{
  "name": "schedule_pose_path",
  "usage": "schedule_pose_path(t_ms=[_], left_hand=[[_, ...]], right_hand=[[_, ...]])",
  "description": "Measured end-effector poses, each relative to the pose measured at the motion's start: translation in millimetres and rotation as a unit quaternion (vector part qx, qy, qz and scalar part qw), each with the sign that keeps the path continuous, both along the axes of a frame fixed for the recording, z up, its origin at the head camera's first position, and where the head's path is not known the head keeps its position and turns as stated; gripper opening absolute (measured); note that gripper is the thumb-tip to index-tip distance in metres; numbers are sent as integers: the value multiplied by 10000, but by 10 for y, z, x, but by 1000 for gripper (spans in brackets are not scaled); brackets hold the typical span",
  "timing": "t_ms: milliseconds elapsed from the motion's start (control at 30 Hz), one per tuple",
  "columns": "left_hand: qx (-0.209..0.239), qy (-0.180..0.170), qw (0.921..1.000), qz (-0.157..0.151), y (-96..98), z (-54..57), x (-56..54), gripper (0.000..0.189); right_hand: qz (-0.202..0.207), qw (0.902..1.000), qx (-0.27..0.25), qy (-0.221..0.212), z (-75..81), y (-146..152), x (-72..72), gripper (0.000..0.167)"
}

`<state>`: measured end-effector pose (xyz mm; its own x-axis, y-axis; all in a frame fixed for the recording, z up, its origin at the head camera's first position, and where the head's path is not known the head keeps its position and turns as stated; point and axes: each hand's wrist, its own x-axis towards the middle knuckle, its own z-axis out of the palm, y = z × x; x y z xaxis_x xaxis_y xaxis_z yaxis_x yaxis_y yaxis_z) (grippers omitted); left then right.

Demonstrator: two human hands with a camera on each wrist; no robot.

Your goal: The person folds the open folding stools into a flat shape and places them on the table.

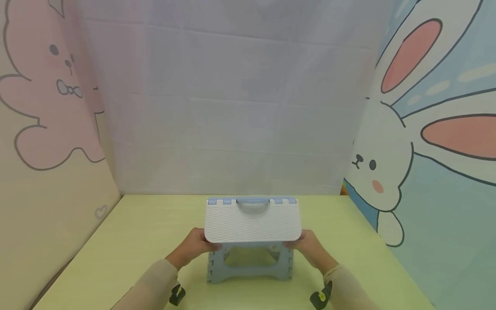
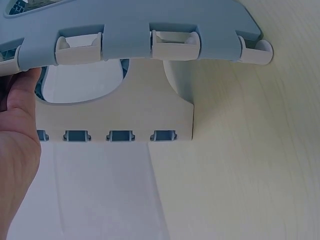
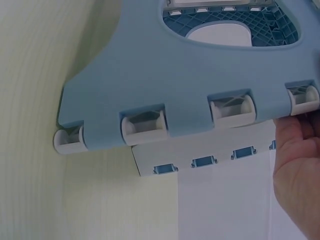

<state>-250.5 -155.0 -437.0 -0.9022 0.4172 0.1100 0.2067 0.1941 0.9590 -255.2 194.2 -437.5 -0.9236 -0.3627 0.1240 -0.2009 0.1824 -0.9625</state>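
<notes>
A folding stool (image 1: 252, 221) with a white woven-texture top and pale blue legs is at the middle of the table, legs spread. Its top tilts toward me, and a carry handle sits along the far edge. My left hand (image 1: 195, 246) grips the top's left side, and my right hand (image 1: 308, 248) holds its right side. Fingers of both hands are partly hidden by the top. The left wrist view shows a blue leg panel (image 2: 127, 37) with white hinge knuckles; a similar leg panel (image 3: 140, 95) appears in the right wrist view.
The stool stands over a pale yellow wood-grain table (image 1: 147, 224). A white sheet (image 1: 232, 107) hangs behind it. Walls with cartoon animals (image 1: 381, 163) rise at left and right. Dark straps (image 1: 321, 296) are on both wrists.
</notes>
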Motion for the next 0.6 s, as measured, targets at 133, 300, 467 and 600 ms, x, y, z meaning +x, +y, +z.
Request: schedule_pose_path(t_ms=[133, 300, 467, 600], left_hand=[[-42, -4, 10000, 3, -1, 12, 0, 32], [-81, 19, 10000, -20, 6, 42, -3, 32], [-90, 30, 10000, -19, 10, 44, -4, 32], [-70, -2, 10000, -19, -4, 19, 7, 32]], right_hand=[[34, 10000, 15, 36, 2, -2, 8, 40], [-1, 9999, 123, 81, 11, 5, 3, 39], [-13, 9999, 101, 72, 10, 12, -3, 39], [11, 10000, 33, 29, -6, 3, -3, 38]])
